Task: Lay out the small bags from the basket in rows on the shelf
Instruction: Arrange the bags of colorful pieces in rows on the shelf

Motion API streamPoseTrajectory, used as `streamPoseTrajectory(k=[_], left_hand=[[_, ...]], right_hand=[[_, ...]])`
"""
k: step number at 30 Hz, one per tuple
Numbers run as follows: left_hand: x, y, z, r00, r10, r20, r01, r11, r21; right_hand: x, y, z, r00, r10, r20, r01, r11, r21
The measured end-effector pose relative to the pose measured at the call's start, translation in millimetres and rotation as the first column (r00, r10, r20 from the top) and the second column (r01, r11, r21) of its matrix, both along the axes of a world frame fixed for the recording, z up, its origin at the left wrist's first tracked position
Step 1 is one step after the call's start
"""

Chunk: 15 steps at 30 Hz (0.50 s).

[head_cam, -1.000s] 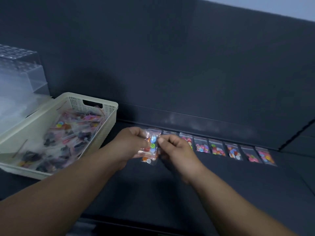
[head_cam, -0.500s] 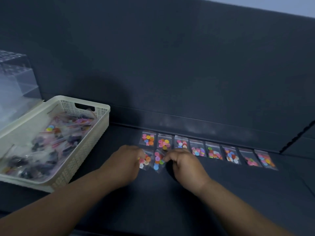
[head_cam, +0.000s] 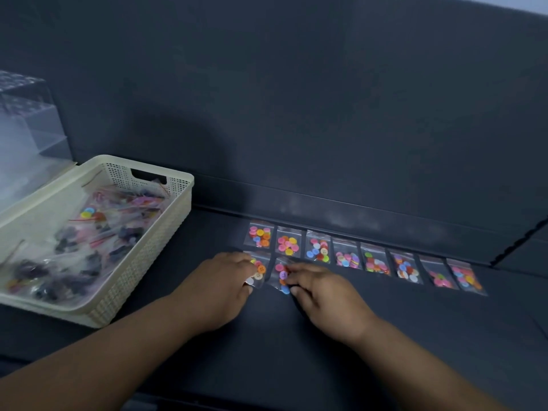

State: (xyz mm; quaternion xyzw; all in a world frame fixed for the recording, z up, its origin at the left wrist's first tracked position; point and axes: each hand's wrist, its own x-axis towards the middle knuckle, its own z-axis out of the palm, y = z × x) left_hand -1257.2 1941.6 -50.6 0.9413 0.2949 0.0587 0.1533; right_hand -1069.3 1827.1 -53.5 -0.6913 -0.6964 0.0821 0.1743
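Partly beneath left hand [head_cam: 221,287] and right hand [head_cam: 323,292], 2 small bags [head_cam: 260,269].

- The basket [head_cam: 148,256], cream plastic with perforated walls and a handle slot, sat at the left of the dark shelf [head_cam: 400,336], near the rows but apart from them.
- A pile of bags [head_cam: 98,232] lay in the basket, clear pouches heaped and overlapping, their contents blurred.
- The back row [head_cam: 347,258] held eight clear bags of mixed coloured buttons, flat and side by side along the shelf's rear edge.
- The left front bag [head_cam: 259,269] lay just before the row's first bag, its left side under the left hand [head_cam: 225,283].
- The right front bag [head_cam: 281,277] lay just beside it, slightly tilted, its right side pinched by the right hand [head_cam: 321,290].
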Motion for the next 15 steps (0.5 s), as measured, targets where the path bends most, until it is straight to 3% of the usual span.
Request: streamPoseTrajectory(k=[6,15], left_hand=[[1.2,-6.1,5.2,1.000,-0.007,0.029,0.007,1.000,-0.003],[4.7,-6.4,3.2,0.998,-0.039,-0.057,0.042,0.998,0.054]], right_hand=[[-3.6,5.6,2.0,0.996,-0.050,-0.080,0.054,0.997,0.052],[-5.7,10.3,2.5,1.000,-0.017,0.014,0.016,1.000,0.016]])
